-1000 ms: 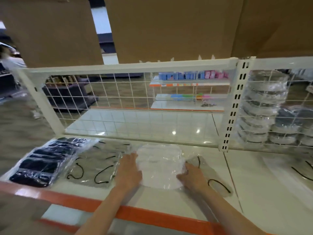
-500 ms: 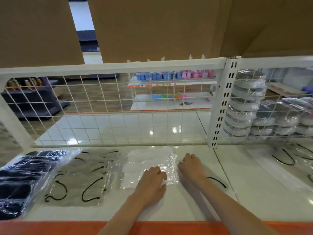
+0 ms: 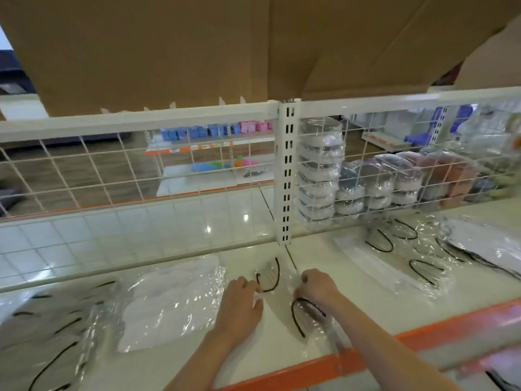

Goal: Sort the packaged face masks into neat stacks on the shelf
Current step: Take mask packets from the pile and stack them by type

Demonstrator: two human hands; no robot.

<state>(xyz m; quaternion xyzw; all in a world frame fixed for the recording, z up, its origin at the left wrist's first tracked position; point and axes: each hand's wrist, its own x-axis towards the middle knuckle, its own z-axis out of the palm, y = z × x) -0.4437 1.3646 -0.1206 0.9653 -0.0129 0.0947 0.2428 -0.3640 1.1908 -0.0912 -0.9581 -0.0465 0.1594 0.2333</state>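
A clear packet with a pale mask and black ear loops (image 3: pixel 277 289) lies flat on the white shelf (image 3: pixel 366 311), just in front of the white slotted post (image 3: pixel 287 176). Both hands are on this packet. The left hand (image 3: pixel 239 309) rests on its left edge, the fingers bent and pressing on the plastic; if the grip really pinches it, I cannot tell. The right hand (image 3: pixel 315 287) is on the right edge of the packet, with the fingers curled and seeming to pinch the plastic film.

To the left of the post, just beside the left hand, lies a packet of white masks (image 3: pixel 172 303), flat on the shelf. Further left is a blurred packet of grey masks with black loops (image 3: pixel 48 342).

To the right of the post, more packets with black loops (image 3: pixel 406 258) lie loosely on the shelf. Behind the wire grid (image 3: pixel 112 170), right of the post, stand stacks of round packed masks (image 3: pixel 320 170), one tall and several lower. Brown cardboard (image 3: pixel 169 46) hangs above the post. The front edge of the shelf is orange (image 3: pixel 310 368).
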